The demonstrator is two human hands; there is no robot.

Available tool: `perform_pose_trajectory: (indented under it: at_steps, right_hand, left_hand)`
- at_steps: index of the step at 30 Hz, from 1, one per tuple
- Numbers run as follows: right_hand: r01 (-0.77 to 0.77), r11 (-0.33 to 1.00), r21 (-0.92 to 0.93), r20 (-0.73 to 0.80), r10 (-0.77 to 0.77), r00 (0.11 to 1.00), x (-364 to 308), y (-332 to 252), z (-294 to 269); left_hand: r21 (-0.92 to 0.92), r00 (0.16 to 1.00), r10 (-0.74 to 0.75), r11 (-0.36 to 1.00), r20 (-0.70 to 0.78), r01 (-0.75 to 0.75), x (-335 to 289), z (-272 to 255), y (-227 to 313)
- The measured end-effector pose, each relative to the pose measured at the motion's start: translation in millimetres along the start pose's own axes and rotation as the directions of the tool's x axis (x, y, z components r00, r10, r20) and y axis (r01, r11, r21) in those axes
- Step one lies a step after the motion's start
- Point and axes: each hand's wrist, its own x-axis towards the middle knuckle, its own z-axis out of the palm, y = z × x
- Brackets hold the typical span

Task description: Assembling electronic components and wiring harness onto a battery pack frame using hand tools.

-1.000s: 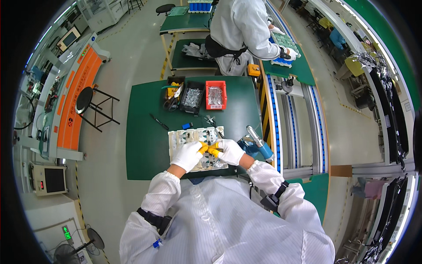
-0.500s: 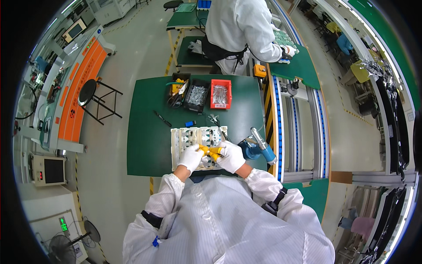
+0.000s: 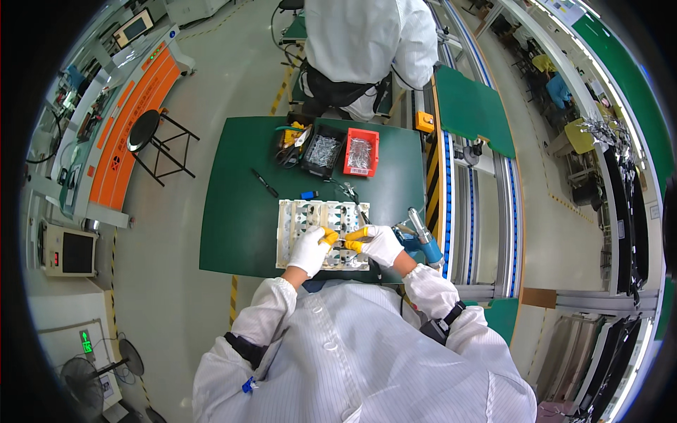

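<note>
My left hand (image 3: 310, 252), in a white glove with yellow fingertips, is closed in a pinch over the middle of a white compartmented plastic panel (image 3: 284, 240). Gloved the same way, my right hand (image 3: 378, 245) pinches from the panel's right side, its fingertips pointing toward the left ones. A small gap lies between the two hands. Whatever the fingers hold is too small to make out. Dark and metallic pieces sit in the panel's slots, and a bundle of thin leads (image 3: 346, 189) lies at its far edge. A blue tool with a silver barrel (image 3: 421, 229) lies right of my right hand.
At the table's (image 3: 233, 233) far side stand a black bin of small metal parts (image 3: 322, 151), a red bin of thin metal pieces (image 3: 361, 152) and yellow-handled tools (image 3: 290, 137). A black pen (image 3: 265, 183) and blue piece (image 3: 309, 195) lie nearer. Ahead, a co-worker (image 3: 370, 49) stands beside the rail line (image 3: 446, 204).
My fingertips, close together before, have drawn slightly apart, the right hand moving right. The co-worker has shifted left, away from the green board by the rails. The view has tilted slightly.
</note>
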Motion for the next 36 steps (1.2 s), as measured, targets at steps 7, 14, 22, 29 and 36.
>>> perform_pose_trajectory:
  at_steps: [7,14,22,29,36]
  right_hand:
    - [0.070,0.886,-0.458,-0.077,-0.118,0.990,15,13,8]
    - [0.052,0.716,-0.696,0.005,-0.069,0.998,10,-16,13]
    - [0.109,0.698,-0.708,0.072,-0.083,0.994,16,-21,10]
    - [0.084,0.654,-0.751,0.085,-0.030,0.996,17,-29,12]
    - [0.062,0.654,-0.754,0.079,-0.004,0.997,16,-29,11]
  left_hand:
    - [0.285,0.982,-0.061,0.958,0.178,0.008,-38,-5,49]
    - [0.467,0.937,-0.183,0.884,0.298,0.023,-47,-15,71]
    - [0.516,0.923,-0.217,0.856,0.318,0.024,-44,-7,64]
    - [0.527,0.928,-0.213,0.850,0.304,0.023,-45,-3,60]
    - [0.521,0.934,-0.167,0.853,0.316,-0.024,-45,-7,62]
